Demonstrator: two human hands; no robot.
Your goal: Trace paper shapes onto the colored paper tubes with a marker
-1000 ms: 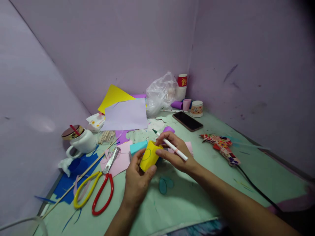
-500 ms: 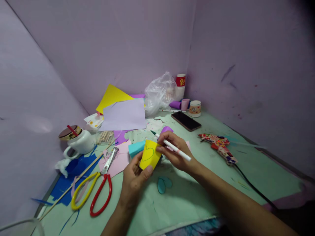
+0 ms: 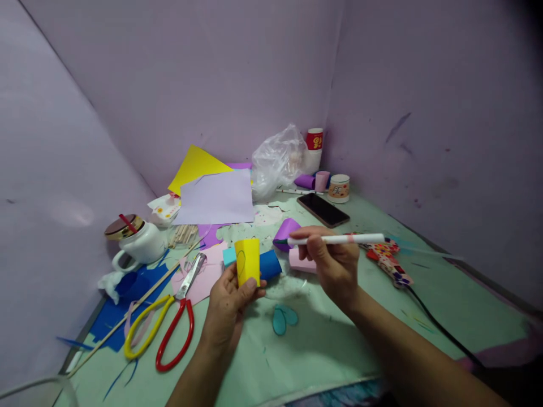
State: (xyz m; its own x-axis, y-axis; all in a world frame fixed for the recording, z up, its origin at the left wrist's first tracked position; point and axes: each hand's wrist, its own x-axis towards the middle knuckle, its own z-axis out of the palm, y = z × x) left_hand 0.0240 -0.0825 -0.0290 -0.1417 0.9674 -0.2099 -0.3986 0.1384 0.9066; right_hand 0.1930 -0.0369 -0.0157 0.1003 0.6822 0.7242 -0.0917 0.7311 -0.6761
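My left hand (image 3: 231, 302) is closed around a yellow paper roll (image 3: 249, 263), held upright with part of a drawn green outline on its left side. In my right hand (image 3: 335, 263) is a white marker (image 3: 354, 239), lying level, its dark green tip pointing left and apart from the yellow roll. Behind that tip lies a purple paper roll (image 3: 285, 230). A pink paper roll (image 3: 302, 260) is partly hidden by my right hand. Blue (image 3: 270, 265) and turquoise (image 3: 229, 256) paper rolls sit behind my left hand. Two joined turquoise petal shapes (image 3: 283, 318) lie on the table before me.
Scissors (image 3: 186, 294) with yellow and red handles lie at left, near a lidded white mug (image 3: 144, 244). A phone (image 3: 323, 210), a plastic bag (image 3: 278, 164) and paper sheets (image 3: 216, 198) are at the back. A patterned glue gun (image 3: 388, 261) with a black cord lies right.
My right hand has moved right with the marker, away from the yellow roll, and the marker has swung level. My left hand has turned the roll, so its outline faces further left.
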